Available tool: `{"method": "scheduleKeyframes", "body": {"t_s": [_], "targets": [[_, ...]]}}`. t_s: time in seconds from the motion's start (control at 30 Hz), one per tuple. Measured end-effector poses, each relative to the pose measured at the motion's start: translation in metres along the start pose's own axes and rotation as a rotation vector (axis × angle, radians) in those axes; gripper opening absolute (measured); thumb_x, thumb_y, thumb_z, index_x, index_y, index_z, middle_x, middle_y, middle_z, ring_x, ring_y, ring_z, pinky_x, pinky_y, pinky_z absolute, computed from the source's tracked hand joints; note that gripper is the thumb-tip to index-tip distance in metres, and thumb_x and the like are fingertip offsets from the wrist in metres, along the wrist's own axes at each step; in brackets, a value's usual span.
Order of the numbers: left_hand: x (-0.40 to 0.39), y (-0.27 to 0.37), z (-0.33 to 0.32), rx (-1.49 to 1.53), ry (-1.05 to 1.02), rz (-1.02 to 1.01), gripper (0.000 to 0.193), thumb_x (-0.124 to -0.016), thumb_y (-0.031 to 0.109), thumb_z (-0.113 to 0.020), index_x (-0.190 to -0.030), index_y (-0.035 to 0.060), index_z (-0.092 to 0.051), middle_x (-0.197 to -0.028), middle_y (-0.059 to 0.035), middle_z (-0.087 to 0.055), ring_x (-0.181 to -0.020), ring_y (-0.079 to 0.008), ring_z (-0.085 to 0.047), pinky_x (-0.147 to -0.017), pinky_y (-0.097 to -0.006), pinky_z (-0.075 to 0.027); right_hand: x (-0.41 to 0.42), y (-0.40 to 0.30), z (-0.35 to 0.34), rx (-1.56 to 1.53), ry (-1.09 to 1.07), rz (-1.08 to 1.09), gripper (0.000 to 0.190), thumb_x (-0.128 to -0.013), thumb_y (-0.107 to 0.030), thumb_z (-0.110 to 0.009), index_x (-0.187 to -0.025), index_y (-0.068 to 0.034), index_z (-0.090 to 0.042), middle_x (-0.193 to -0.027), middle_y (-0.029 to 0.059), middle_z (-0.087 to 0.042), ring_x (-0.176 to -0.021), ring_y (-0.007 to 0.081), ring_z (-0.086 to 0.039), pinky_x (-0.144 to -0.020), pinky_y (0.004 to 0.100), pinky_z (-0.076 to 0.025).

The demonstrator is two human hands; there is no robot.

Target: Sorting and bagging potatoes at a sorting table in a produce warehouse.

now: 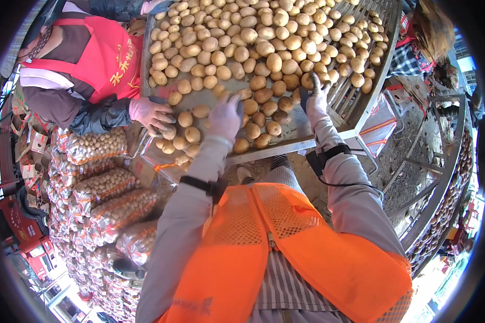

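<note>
Many potatoes (pixel 274 62) cover a metal sorting table (pixel 299 131) in front of me. Over its near part, my left hand (pixel 225 115) is blurred, in a pale glove with dark fingertips. Loose potatoes lie on both sides of it; whether it holds one is hidden. My right hand (pixel 317 101), gloved too, is at the near right, next to the slatted section (pixel 339 107). Its fingers are spread apart and point away from me, close to the potatoes, with none seen in its grip.
At the left, a co-worker in a red apron (pixel 105 60) has a gloved hand (pixel 151 115) on potatoes at the table's corner. Filled potato bags (pixel 105 181) are stacked at the left. Another person (pixel 412 56) stands at the right, near a metal frame (pixel 448 169). A bag (pixel 378 125) hangs below the table's right edge.
</note>
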State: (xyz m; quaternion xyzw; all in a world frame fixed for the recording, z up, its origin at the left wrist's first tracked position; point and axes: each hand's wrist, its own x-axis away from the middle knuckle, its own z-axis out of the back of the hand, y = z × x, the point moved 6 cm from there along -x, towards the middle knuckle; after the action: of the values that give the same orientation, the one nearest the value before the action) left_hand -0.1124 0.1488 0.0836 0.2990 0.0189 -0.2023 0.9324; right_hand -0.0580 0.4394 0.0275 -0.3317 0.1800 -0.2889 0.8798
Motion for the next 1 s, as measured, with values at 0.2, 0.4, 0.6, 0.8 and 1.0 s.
{"method": "scheduleKeyframes", "body": {"t_s": [0.2,0.4,0.6,0.8,1.0], "targets": [[-0.066,-0.014,-0.058,-0.241,-0.413,0.293,0.043,-0.084,0.038,-0.064,-0.117,0.0103,-0.061,-0.107,-0.0125,-0.067,-0.094,-0.0263,-0.065,-0.081,-0.0390,-0.052,0.014,-0.034,0.019,-0.364,-0.438,0.155,0.046,-0.087,-0.010,-0.064,-0.132,-0.017,-0.054,-0.135,0.0122,-0.051,-0.124,0.0216,-0.047,-0.100,0.0317,-0.039],[-0.057,0.026,-0.034,0.652,-0.071,0.266,0.027,-0.091,0.023,-0.061,-0.102,-0.0014,-0.065,-0.088,-0.0090,-0.069,-0.078,-0.0145,-0.064,-0.075,-0.0244,-0.051,0.031,-0.023,0.049,-1.149,-0.417,-0.454,0.053,-0.094,-0.034,-0.055,-0.141,-0.015,-0.039,-0.127,0.0087,-0.056,-0.113,0.0210,-0.054,-0.095,0.0383,-0.045],[-0.025,0.146,-0.064,0.344,-0.326,-0.262,0.041,-0.083,0.008,-0.059,-0.125,0.0072,-0.056,-0.124,-0.0107,-0.058,-0.119,-0.0258,-0.051,-0.103,-0.0440,-0.037,0.033,0.021,0.080,-1.155,-0.452,-0.155,0.042,-0.087,-0.010,-0.061,-0.128,-0.012,-0.050,-0.111,0.0077,-0.058,-0.095,0.0189,-0.060,-0.070,0.0301,-0.052],[0.025,0.089,-0.054,-0.298,-0.390,-0.474,0.055,-0.075,0.023,-0.065,-0.129,0.0204,-0.052,-0.140,-0.0042,-0.041,-0.129,-0.0326,-0.037,-0.099,-0.0696,-0.022,-0.008,0.154,0.186,-0.419,-0.021,-0.553,0.046,-0.082,-0.012,-0.067,-0.125,-0.011,-0.054,-0.094,0.0078,-0.066,-0.082,0.0219,-0.064,-0.067,0.0311,-0.052],[0.021,0.009,-0.025,-0.330,-0.212,-0.078,0.061,-0.071,0.040,-0.072,-0.127,0.0234,-0.053,-0.137,-0.0055,-0.042,-0.128,-0.0349,-0.036,-0.096,-0.0690,-0.027,-0.017,0.086,0.117,-0.096,-0.546,-0.247,0.082,-0.077,-0.030,-0.076,-0.144,-0.014,-0.032,-0.105,0.0226,-0.063,-0.094,0.0340,-0.063,-0.084,0.0403,-0.048]]}}
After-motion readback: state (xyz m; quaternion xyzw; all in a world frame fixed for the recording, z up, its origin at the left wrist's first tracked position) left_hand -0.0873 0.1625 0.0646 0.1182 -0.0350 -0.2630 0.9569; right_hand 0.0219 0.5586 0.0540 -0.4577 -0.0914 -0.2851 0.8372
